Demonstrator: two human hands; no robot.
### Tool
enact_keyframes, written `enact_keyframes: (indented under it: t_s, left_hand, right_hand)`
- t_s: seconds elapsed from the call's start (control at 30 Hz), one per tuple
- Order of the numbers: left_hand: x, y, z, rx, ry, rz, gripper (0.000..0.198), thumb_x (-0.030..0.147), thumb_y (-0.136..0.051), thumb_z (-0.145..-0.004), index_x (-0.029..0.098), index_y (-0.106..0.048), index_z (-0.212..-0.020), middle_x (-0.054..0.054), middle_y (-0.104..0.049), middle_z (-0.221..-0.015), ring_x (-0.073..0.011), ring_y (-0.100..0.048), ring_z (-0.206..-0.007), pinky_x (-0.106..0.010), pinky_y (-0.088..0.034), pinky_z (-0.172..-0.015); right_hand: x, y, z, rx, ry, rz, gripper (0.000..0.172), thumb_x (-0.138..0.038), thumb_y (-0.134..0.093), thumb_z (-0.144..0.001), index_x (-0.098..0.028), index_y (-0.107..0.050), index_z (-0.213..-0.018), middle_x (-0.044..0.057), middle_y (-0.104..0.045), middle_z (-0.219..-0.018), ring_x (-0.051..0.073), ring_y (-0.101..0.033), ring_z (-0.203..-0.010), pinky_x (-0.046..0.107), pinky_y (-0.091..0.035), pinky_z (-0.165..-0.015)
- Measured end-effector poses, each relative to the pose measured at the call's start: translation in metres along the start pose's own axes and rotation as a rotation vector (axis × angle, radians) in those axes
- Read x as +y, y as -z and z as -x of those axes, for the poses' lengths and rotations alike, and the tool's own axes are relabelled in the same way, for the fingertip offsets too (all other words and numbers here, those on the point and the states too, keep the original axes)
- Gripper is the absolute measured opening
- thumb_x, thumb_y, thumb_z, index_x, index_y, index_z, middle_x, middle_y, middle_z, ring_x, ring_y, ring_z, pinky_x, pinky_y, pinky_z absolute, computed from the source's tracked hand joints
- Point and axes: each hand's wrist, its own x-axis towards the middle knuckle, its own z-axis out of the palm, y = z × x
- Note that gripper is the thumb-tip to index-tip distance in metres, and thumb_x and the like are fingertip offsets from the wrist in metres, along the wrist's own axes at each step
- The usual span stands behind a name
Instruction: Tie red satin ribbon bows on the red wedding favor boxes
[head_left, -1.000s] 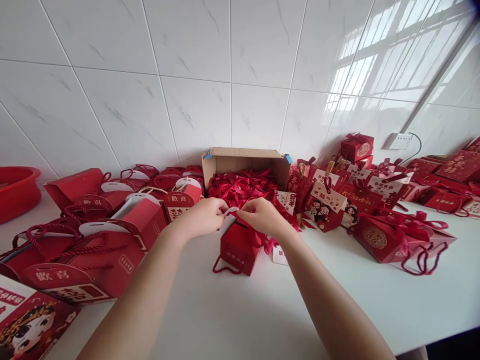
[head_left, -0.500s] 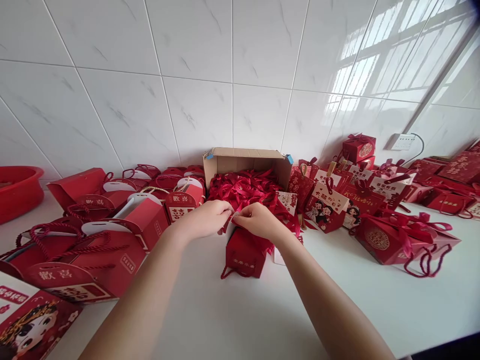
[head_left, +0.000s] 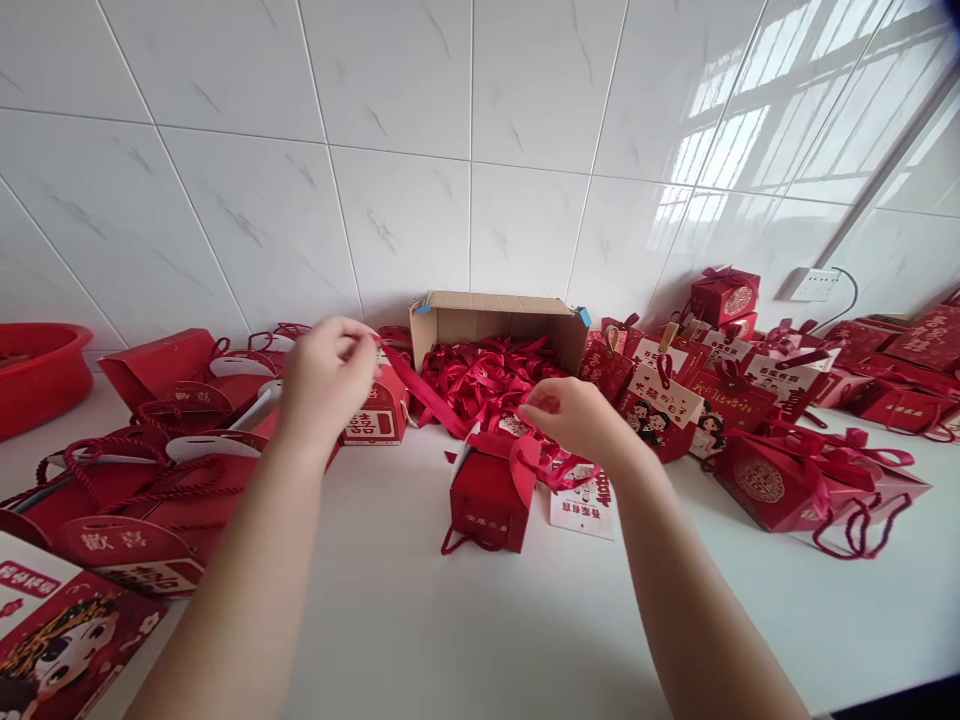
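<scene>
A length of red satin ribbon (head_left: 424,390) runs slantwise from my left hand (head_left: 330,375), which is raised at the left and pinches its end. The ribbon's other end goes down behind a small red gift box (head_left: 491,495) with a rope handle, standing on the white counter. My right hand (head_left: 574,415) hovers just above and right of this box, fingers curled together; what lies in its fingertips is hidden. More ribbon crosses the box's right side. Beside it lies a white printed card (head_left: 583,505).
An open cardboard box (head_left: 495,302) full of loose red ribbons stands against the tiled wall. Red gift boxes with rope handles (head_left: 150,500) crowd the left, near a red basin (head_left: 45,380). Ribboned gift boxes (head_left: 787,480) and tagged bags (head_left: 652,410) stand at the right.
My left hand has moved up and left, drawing the ribbon out. My right hand has shifted right and slightly up, leaving the small box and the card more visible.
</scene>
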Motion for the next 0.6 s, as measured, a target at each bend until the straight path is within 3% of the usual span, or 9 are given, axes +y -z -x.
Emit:
enact_keyframes:
  t_s: [0.07,0.17,0.23,0.3,0.4,0.5,0.6]
  left_hand:
    - [0.003,0.007,0.000,0.100,0.026,0.070,0.024,0.031,-0.048,-0.082,0.018,-0.054,-0.101,-0.001,-0.063,-0.072,-0.0172,-0.060,-0.064,-0.028,-0.046,-0.063]
    - [0.009,0.005,0.003,0.050,0.003,0.050,0.035,0.033,-0.056,-0.079,0.020,-0.050,-0.112,-0.001,-0.065,-0.081,-0.0180,-0.061,-0.072,-0.029,-0.047,-0.068]
    - [0.011,-0.004,0.007,-0.155,-0.021,0.009,0.030,0.036,-0.057,-0.078,0.022,-0.054,-0.105,-0.002,-0.066,-0.090,-0.0194,-0.062,-0.081,-0.028,-0.048,-0.069]
    - [0.012,-0.015,0.011,-0.467,-0.026,-0.023,0.025,0.040,-0.058,-0.078,0.023,-0.058,-0.097,-0.003,-0.066,-0.098,-0.0208,-0.062,-0.090,-0.028,-0.049,-0.072]
    - [0.010,-0.029,0.015,-0.875,-0.071,-0.038,0.028,0.041,-0.061,-0.075,0.024,-0.059,-0.098,-0.003,-0.065,-0.105,-0.0213,-0.061,-0.098,-0.028,-0.049,-0.079]
    - [0.009,-0.035,0.018,-1.059,-0.119,-0.110,0.029,0.039,-0.061,-0.074,0.024,-0.058,-0.099,-0.003,-0.066,-0.101,-0.0211,-0.062,-0.090,-0.028,-0.048,-0.073]
    - [0.009,-0.033,0.017,-1.076,-0.116,-0.174,0.022,0.038,-0.059,-0.075,0.024,-0.056,-0.091,-0.001,-0.065,-0.087,-0.0181,-0.060,-0.072,-0.027,-0.044,-0.061]
  right_hand:
    - [0.005,0.012,0.003,-0.092,0.013,0.088,0.014,-0.032,-0.060,-0.077,-0.020,-0.067,-0.076,0.005,-0.069,-0.077,0.018,-0.060,-0.066,0.027,-0.043,-0.056]
    - [0.011,0.020,0.005,-0.304,0.022,0.148,0.014,-0.033,-0.064,-0.075,-0.019,-0.068,-0.073,0.006,-0.070,-0.081,0.020,-0.062,-0.071,0.029,-0.044,-0.058]
    - [0.014,0.019,0.005,-0.400,-0.001,0.163,0.021,-0.040,-0.066,-0.074,-0.019,-0.067,-0.073,0.008,-0.070,-0.083,0.021,-0.062,-0.072,0.030,-0.044,-0.057]
    - [0.017,0.016,0.004,-0.453,-0.008,0.162,0.026,-0.044,-0.069,-0.070,-0.019,-0.065,-0.075,0.008,-0.070,-0.085,0.022,-0.062,-0.072,0.029,-0.043,-0.056]
    - [0.018,0.009,0.001,-0.485,0.011,0.153,0.026,-0.035,-0.073,-0.065,-0.020,-0.061,-0.083,0.007,-0.069,-0.089,0.021,-0.063,-0.072,0.028,-0.043,-0.054]
    - [0.016,0.002,-0.002,-0.482,0.044,0.147,0.024,-0.021,-0.069,-0.067,-0.021,-0.058,-0.088,0.005,-0.069,-0.091,0.019,-0.063,-0.076,0.026,-0.043,-0.056]
    - [0.016,-0.003,-0.005,-0.478,0.086,0.147,0.019,-0.015,-0.064,-0.068,-0.021,-0.058,-0.084,0.002,-0.068,-0.089,0.017,-0.062,-0.078,0.024,-0.042,-0.059]
